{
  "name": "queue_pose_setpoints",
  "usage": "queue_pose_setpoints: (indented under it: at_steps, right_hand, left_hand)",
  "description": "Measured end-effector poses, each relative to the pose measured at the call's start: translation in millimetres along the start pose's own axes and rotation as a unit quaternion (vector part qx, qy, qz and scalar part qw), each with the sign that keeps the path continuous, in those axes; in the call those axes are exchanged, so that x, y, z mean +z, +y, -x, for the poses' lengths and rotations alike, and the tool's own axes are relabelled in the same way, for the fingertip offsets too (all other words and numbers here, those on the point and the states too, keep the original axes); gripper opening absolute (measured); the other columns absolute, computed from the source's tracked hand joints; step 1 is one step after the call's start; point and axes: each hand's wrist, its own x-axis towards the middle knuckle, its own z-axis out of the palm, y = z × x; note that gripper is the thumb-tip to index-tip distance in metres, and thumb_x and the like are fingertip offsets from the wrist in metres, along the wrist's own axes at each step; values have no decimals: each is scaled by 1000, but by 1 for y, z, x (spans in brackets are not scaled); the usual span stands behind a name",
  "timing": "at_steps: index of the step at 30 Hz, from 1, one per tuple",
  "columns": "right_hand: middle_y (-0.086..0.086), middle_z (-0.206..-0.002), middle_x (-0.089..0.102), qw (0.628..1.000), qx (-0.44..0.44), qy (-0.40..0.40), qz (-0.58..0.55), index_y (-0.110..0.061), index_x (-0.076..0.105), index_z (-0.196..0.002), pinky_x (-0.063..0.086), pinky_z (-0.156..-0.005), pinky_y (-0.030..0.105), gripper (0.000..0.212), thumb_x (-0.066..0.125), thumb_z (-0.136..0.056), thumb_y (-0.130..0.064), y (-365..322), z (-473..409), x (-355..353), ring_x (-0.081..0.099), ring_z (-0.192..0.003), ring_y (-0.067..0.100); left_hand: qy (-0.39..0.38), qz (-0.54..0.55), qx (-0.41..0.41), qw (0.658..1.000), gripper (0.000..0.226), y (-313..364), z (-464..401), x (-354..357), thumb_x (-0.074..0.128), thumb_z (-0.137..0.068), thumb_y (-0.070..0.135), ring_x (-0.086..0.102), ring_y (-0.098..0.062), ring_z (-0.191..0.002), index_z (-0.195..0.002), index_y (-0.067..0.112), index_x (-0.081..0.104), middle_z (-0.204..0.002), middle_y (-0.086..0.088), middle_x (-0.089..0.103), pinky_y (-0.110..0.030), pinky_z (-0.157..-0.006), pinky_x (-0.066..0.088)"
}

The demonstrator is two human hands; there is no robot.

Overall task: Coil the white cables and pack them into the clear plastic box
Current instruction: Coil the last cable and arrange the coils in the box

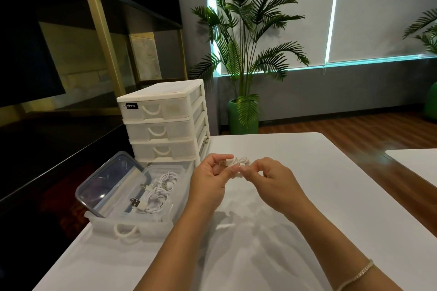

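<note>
Both hands, left (pixel 209 181) and right (pixel 274 181), pinch a white cable (pixel 238 162) above the table (pixel 331 196), near the clear box (pixel 132 196).

Both bare forearms are reaching forward, the hands meeting close together at chest height. The left hand (pixel 209 178) is pinching a small coiled white cable (pixel 237 163) with curled fingers (pixel 222 157); the right hand (pixel 272 178) is pinching it too.

Single head-worn view — forward and down, close over the white table (pixel 307 196).
</note>
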Motion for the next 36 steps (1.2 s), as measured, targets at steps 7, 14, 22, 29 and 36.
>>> queue_pose_setpoints:
  at_steps: [7,14,22,29,36]
  right_hand:
    - [1,-71,66,984,55,53,-163,-12,66,-67,49,-75,37,37,52,-90,-37,6,-2,-3,59,-74,17]
    - [3,-63,53,981,84,70,-158,-11,51,-66,42,-56,23,42,42,-94,-41,4,-6,-5,48,-58,14]
    - [-7,-73,53,985,56,131,-95,-12,56,-83,42,-65,23,36,40,-94,-41,9,-9,-10,49,-69,10]
    - [-2,-77,55,987,51,139,-64,-10,57,-84,40,-61,20,35,43,-94,-40,13,-10,-8,49,-68,10]
    - [-4,-64,54,988,96,63,-102,-18,55,-63,37,-57,24,35,52,-91,-38,16,-9,-10,45,-57,10]
  left_hand:
    - [-14,-22,9,1000,15,-4,1,4,68,-82,12,67,-20,-89,-90,24,63,-99,-9,69,-20,-74,53]
    - [-25,4,-26,999,13,-4,-2,-5,62,-86,7,65,-16,-78,-90,19,60,-89,-7,69,-18,-69,53]
    - [-146,-58,-34,987,21,0,5,-2,67,-79,-1,53,-19,-69,-76,16,54,-78,-9,60,-25,-57,45]
    - [-158,-52,-7,986,21,6,12,5,70,-77,0,60,-26,-80,-78,16,55,-88,-9,65,-26,-62,51]
    - [-109,-21,31,993,27,12,18,14,66,-76,-8,67,-13,-87,-77,17,56,-92,14,69,-26,-70,57]
